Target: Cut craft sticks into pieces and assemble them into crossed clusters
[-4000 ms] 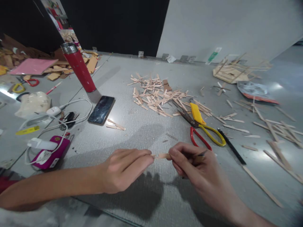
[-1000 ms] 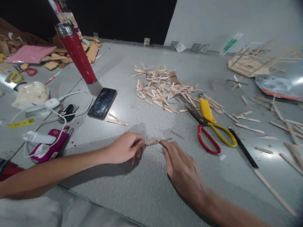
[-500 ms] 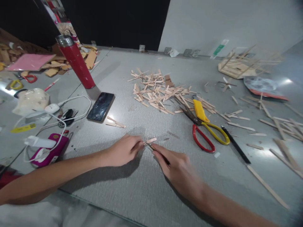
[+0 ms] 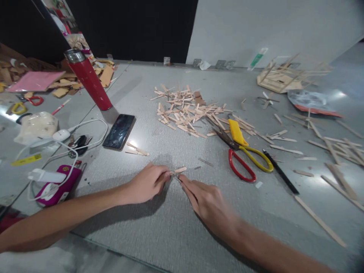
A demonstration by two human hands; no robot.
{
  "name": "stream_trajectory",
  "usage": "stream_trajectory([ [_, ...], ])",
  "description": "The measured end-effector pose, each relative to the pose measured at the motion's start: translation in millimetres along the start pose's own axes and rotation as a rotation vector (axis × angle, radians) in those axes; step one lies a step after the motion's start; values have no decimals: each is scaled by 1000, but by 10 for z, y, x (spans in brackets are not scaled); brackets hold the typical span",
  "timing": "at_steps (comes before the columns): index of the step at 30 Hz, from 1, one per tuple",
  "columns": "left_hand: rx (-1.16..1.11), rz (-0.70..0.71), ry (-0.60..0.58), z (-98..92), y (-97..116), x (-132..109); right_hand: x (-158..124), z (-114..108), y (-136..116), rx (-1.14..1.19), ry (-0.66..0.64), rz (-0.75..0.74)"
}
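Scissors (image 4: 235, 146) near right hand (image 4: 209, 199)

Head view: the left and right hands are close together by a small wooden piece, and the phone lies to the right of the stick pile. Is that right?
Not quite. The phone lies to the left of the stick pile, as the head view shows. The rest stands: the left hand and right hand are close together by a small wooden piece.

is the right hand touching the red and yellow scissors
Apart: the head view shows grey tabletop between the right hand and the red-and-yellow scissors.
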State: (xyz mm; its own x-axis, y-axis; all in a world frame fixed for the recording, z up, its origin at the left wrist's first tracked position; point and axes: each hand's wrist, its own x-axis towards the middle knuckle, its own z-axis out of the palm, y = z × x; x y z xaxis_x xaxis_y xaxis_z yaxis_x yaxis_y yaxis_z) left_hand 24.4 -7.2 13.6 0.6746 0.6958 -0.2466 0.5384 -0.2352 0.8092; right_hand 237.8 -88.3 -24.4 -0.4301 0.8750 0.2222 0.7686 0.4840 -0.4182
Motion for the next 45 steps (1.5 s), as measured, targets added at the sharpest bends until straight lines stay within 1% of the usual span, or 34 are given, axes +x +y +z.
stream_trajectory([
  [10, -13, -4, 32, 27, -9, -6, 20, -21, -31, -15, -38, 47],
  [14, -23, 15, 37, 28, -1, -9, 30, -47, -73, -119, -121, 40],
  [17, -12, 35, 33, 29, -13, -8, 25, -32, -144, -271, -159, -12],
  [19, -8, 58, 30, 32, -30, -7, 23, -3, -207, -411, -122, -47],
  [22, -2, 88, 36, 36, -55, -11, 32, 35, -304, -598, -22, -88],
  [24, 7, 87, 32, 36, -58, -16, 46, 44, -356, -680, 35, -105],
  [26, 9, 76, 22, 34, -51, -19, 61, 46, -392, -728, 64, -120],
  [34, 3, 49, 21, 43, -66, -9, 78, 60, -418, -703, 60, -123],
  [37, -13, 33, 10, 41, -77, -10, 99, -3, -383, -729, 57, -155],
  [42, -37, 1, -6, 26, -53, -16, 150, -130, -269, -742, 99, -209],
  [45, -32, -3, -11, 21, -45, -15, 177, -143, -238, -773, 70, -207],
])
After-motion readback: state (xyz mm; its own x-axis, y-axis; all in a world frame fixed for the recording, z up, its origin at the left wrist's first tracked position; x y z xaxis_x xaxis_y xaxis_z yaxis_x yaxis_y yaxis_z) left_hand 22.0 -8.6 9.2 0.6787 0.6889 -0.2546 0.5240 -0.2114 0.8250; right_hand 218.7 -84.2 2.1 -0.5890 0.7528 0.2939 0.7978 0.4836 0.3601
